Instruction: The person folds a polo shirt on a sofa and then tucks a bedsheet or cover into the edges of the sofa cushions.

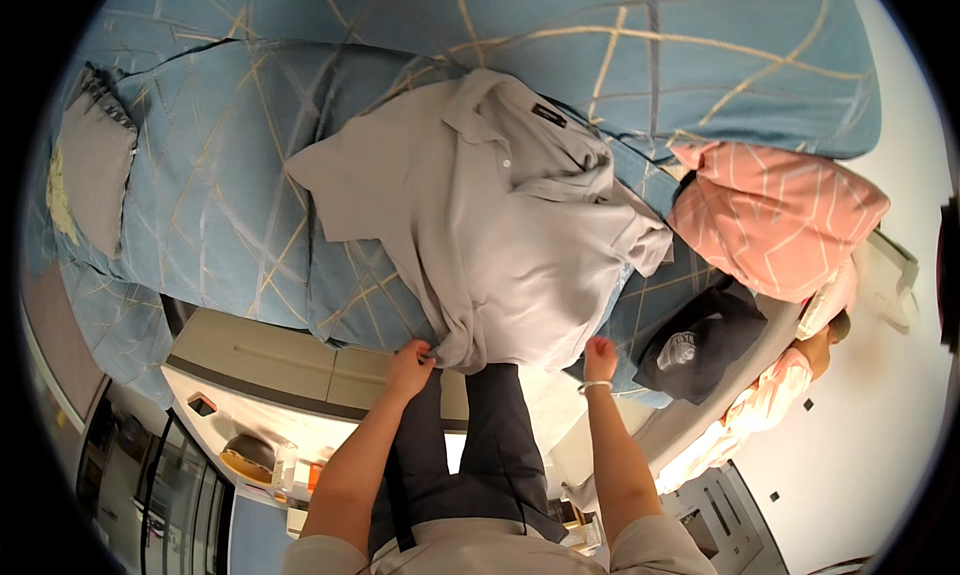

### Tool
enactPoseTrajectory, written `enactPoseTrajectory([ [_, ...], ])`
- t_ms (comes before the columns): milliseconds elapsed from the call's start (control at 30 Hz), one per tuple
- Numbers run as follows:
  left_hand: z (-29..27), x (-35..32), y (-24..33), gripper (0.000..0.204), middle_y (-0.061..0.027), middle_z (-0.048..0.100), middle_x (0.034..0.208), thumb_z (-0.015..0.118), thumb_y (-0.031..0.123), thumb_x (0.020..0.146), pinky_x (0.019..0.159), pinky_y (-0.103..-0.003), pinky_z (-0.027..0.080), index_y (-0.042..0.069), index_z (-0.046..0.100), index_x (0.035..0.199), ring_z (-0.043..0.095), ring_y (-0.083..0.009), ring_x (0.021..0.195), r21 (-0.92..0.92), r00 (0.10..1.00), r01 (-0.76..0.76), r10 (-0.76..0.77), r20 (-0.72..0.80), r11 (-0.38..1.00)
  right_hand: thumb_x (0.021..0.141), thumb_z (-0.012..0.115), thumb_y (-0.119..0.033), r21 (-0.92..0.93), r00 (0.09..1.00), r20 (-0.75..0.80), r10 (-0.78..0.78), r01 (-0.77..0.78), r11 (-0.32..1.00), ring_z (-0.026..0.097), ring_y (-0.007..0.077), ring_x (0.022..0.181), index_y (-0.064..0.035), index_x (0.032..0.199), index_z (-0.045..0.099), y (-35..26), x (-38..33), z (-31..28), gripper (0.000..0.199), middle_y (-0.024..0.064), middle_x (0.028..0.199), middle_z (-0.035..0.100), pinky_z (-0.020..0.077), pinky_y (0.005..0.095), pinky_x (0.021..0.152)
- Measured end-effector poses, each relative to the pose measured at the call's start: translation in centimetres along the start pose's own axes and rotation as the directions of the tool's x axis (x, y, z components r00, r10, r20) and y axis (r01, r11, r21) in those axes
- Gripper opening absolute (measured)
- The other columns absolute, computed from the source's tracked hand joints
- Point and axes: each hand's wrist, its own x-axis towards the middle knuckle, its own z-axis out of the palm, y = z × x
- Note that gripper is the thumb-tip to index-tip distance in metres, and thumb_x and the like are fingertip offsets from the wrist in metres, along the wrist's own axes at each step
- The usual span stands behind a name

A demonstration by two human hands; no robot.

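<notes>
Grey shirt (530, 275) spread on bed (220, 185) just beyond both hands | left hand (408, 373) closed on its hem | right hand (600, 363) curled by opposite hem edge, I can't tell if gripping | I judge it light, limp; hold both hem edges

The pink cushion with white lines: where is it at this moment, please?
In the head view, the pink cushion is on the right side, beside the grey shirt and just above the dark cloth.

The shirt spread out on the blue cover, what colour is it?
The shirt is plain light grey, slightly beige; the head view shows it best.
</notes>
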Motion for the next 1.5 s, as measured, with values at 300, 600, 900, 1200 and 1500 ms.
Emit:
enactPoseTrajectory([
  [300, 6.3, 0.2, -3.4, 0.032, -0.0117, 0.062, 0.098, 0.067, 0.016, 0.073, 0.083, -0.036, 0.047, 0.004, 0.062, 0.103, 0.057, -0.0275, 0.1, 0.309, 0.984, -0.08, 0.125, -0.129, 0.948, 0.066, 0.076, -0.024, -0.282, 0.975, 0.22, -0.009, 0.073, 0.957, 0.06, 0.0245, 0.084, -0.0013, 0.095, 0.06, 14.7, -1.1, 2.8, 0.04, 0.0137, 0.091, 0.061, 0.0487, 0.0352, 0.076],
  [600, 2.9, -7.1, -7.4, 0.022, -0.004, 0.062, 0.098, 0.056, 0.005, 0.08, 0.087, -0.027, 0.04, 0.001, 0.06, 0.101, 0.054, -0.0137, 0.094, -0.605, 0.978, 0.166, -0.207, 0.002, 0.779, 0.071, 0.07, -0.02, -0.24, 0.999, -0.002, -0.04, 0.039, 0.97, 0.055, 0.0303, 0.078, -0.0017, 0.075, 0.055, 14.3, -1.7, 4.1, 0.024, 0.0124, 0.081, 0.055, 0.0456, 0.0378, 0.071],
  [900, -1.1, -7.7, -11.2, 0.01, -0.0047, 0.059, 0.09, 0.057, 0.004, 0.078, 0.082, -0.029, 0.043, 0.007, 0.058, 0.088, 0.054, -0.013, 0.091, -0.513, 0.939, 0.013, -0.187, -0.289, 0.858, 0.076, 0.055, -0.006, 0.394, 0.904, 0.38, 0.198, -0.352, 0.849, 0.053, 0.0126, 0.064, -0.0034, 0.09, 0.054, 18.7, -2.6, -1.5, 0.014, 0.0019, 0.071, 0.056, 0.0428, 0.0283, 0.057],
  [1200, -6.1, -0.5, -8.8, 0.026, -0.017, 0.053, 0.107, 0.066, 0.01, 0.079, 0.088, -0.038, 0.041, 0.002, 0.054, 0.101, 0.051, -0.0319, 0.1, 0.51, 0.771, -0.245, 0.485, -0.413, 0.824, 0.076, 0.058, -0.007, 0.005, 0.999, -0.052, 0.015, -0.015, 1.0, 0.058, 0.027, 0.074, -0.0051, 0.098, 0.056, 17.6, 1.5, -0.7, 0.022, 0.0141, 0.084, 0.06, 0.0472, 0.0383, 0.064],
  [1500, -13.0, 12.4, 20.9, 0.029, -0.0166, 0.055, 0.112, 0.061, 0.01, 0.081, 0.091, -0.039, 0.039, 0.002, 0.054, 0.107, 0.051, -0.0332, 0.106, 0.691, 0.252, -0.546, 0.88, -0.404, 0.473, 0.081, 0.062, -0.011, 0.222, 0.731, -0.23, -0.642, 0.682, 0.697, 0.057, 0.0222, 0.071, -0.0029, 0.086, 0.059, -16.3, 11.9, -0.3, 0.011, 0.0107, 0.08, 0.058, 0.0452, 0.0302, 0.061],
])
